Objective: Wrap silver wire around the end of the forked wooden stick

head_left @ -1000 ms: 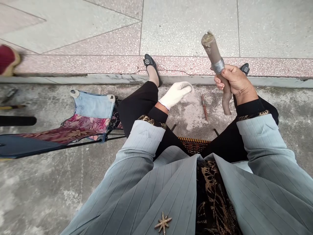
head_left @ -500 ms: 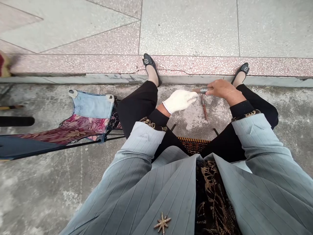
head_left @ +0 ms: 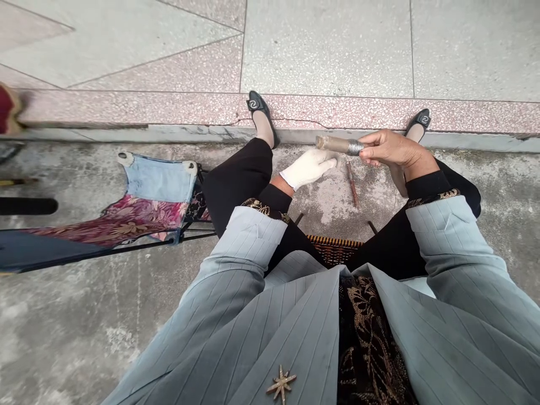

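Observation:
My left hand (head_left: 310,169), in a white knit glove, is low between my knees with its fingers curled together and pointing right. Whatever they pinch, if anything, is too small to make out. My bare right hand (head_left: 390,149) grips a wire-wound stick (head_left: 333,143). This stick is brown and thick, with silvery wire (head_left: 354,147) coiled close to my fingertips. Its blunt free end points left, just above the gloved fingers. A thin, rusty reddish rod (head_left: 352,185) is below and between my hands, apart from both.
A folding chair (head_left: 147,219) with blue and floral cloth stands at my left. Below me shows a woven wicker seat edge (head_left: 333,247). Ahead, a pink terrazzo step (head_left: 169,109) with a raised edge supports my shoes. Beneath is rough concrete (head_left: 84,315).
My right hand has lifted and turned the wire-wound stick, so its blunt end now shows above the glove rather than behind the gloved fingers. My left hand has shifted slightly down and left.

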`<state>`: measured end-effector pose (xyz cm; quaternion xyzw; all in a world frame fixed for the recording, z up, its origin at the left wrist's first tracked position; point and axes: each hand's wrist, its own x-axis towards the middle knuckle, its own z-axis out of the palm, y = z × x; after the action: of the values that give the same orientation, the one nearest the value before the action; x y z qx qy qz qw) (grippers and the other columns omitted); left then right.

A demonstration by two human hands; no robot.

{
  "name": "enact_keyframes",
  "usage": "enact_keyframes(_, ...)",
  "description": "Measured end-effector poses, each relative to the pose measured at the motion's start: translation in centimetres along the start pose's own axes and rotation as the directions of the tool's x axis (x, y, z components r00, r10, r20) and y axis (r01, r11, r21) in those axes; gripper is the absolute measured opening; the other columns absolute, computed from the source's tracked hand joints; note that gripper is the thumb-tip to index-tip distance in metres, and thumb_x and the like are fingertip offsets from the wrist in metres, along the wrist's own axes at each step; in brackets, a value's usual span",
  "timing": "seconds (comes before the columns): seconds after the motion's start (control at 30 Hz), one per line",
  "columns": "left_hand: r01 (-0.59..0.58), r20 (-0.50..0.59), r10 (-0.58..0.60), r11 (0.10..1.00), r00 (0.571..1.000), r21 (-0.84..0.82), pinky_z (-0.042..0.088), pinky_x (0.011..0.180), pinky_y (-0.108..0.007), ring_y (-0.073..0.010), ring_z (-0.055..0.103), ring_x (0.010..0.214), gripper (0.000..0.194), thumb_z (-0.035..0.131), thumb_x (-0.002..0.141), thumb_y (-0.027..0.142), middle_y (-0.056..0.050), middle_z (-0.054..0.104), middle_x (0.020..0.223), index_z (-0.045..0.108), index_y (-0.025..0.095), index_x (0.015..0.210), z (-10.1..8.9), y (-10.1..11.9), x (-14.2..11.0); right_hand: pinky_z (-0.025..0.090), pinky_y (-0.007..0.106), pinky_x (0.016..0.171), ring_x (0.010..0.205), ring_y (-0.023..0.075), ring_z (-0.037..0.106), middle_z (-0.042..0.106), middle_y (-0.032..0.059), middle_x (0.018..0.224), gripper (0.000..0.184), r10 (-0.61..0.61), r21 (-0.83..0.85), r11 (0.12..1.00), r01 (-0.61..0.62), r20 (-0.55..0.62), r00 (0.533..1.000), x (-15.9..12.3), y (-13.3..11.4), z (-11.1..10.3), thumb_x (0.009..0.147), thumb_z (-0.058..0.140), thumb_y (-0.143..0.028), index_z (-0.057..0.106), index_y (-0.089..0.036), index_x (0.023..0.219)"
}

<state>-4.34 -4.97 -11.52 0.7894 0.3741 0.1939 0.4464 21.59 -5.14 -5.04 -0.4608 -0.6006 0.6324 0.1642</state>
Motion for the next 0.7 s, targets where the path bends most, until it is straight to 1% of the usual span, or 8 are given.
enact_keyframes(0.2,0.015,0.109,-0.024,0.996,0.994,0.088,0.045,0.069,-0.028,-0.0135,0.055,0.062,0.026,0.046,0.097,0.03,0.0,0.06,0.066,0.067,0.016,0.09,0.4,1.4,0.0,0.036,0.026,0.049,0.053,0.0108,0.045,0.057,-0.001,0.064,0.047,0.01,0.105,0.994,0.02,-0.278,0.96,1.1,1.1,0.7,0.073,0.081,-0.066,0.068,-0.021,0.081)
enact_keyframes(0.27,-0.005,0.144,-0.011,0.994,0.99,0.106,0.044,0.069,-0.027,-0.0134,0.054,0.062,0.028,0.043,0.098,0.03,0.001,0.061,0.067,0.067,0.015,0.094,0.5,1.5,-0.1,0.04,0.028,0.052,0.055,0.0129,0.049,0.059,0.0009,0.067,0.046,0.038,0.02,0.999,-0.033,-0.374,0.927,1.7,1.5,0.7,0.081,0.074,-0.065,0.071,-0.02,0.091)
enact_keyframes(0.33,-0.034,0.193,0.009,0.991,0.981,0.126,0.044,0.07,-0.027,-0.0138,0.056,0.064,0.032,0.042,0.099,0.031,0.0,0.062,0.07,0.068,0.015,0.097,0.7,1.6,-0.1,0.044,0.03,0.058,0.063,0.0166,0.056,0.064,0.0039,0.073,0.044,0.04,-0.175,0.975,-0.137,-0.469,0.882,2.1,1.8,0.7,0.088,0.068,-0.06,0.074,-0.019,0.103)
enact_keyframes(0.4,-0.07,0.242,0.027,0.982,0.97,0.174,0.044,0.072,-0.027,-0.0147,0.058,0.068,0.034,0.041,0.101,0.033,-0.002,0.065,0.075,0.07,0.015,0.098,0.8,1.7,-0.1,0.047,0.034,0.069,0.078,0.0227,0.064,0.07,0.0077,0.086,0.041,0.009,-0.426,0.862,-0.274,-0.527,0.85,2.3,1.8,0.8,0.09,0.068,-0.053,0.076,-0.019,0.112)
enact_keyframes(0.47,-0.09,0.255,0.019,0.959,0.967,0.27,0.044,0.073,-0.028,-0.0168,0.062,0.074,0.036,0.041,0.101,0.035,-0.004,0.069,0.082,0.071,0.015,0.101,1.0,1.7,-0.1,0.048,0.039,0.079,0.095,0.0295,0.067,0.074,0.0116,0.1,0.038,0.013,-0.628,0.671,-0.393,-0.521,0.854,2.2,1.5,1.0,0.091,0.069,-0.048,0.077,-0.02,0.117)
enact_keyframes(0.57,-0.068,0.221,-0.041,0.884,0.974,0.462,0.044,0.075,-0.031,-0.0217,0.066,0.083,0.038,0.041,0.102,0.037,-0.008,0.073,0.091,0.071,0.016,0.111,1.2,1.6,0.0,0.047,0.044,0.085,0.105,0.0363,0.066,0.074,0.018,0.11,0.035,0.151,-0.777,0.413,-0.475,-0.455,0.877,2.1,1.0,1.4,0.091,0.07,-0.043,0.078,-0.018,0.115)
enact_keyframes(0.63,-0.055,0.209,-0.076,0.828,0.975,0.558,0.044,0.075,-0.032,-0.0241,0.068,0.086,0.039,0.04,0.103,0.039,-0.01,0.074,0.093,0.071,0.017,0.116,1.3,1.4,0.0,0.047,0.045,0.083,0.102,0.0373,0.067,0.074,0.0207,0.107,0.033,0.259,-0.819,0.323,-0.474,-0.406,0.877,2.1,0.8,1.5,0.089,0.074,-0.042,0.08,-0.016,0.108)
enact_keyframes(0.7,-0.056,0.202,-0.085,0.793,0.976,0.607,0.044,0.074,-0.033,-0.0251,0.069,0.086,0.04,0.04,0.104,0.04,-0.01,0.075,0.094,0.071,0.018,0.117,1.2,1.2,0.1,0.047,0.043,0.078,0.093,0.0349,0.068,0.075,0.0199,0.098,0.028,0.334,-0.844,0.298,-0.446,-0.346,0.877,2.2,0.9,1.6,0.086,0.078,-0.04,0.081,-0.015,0.099)
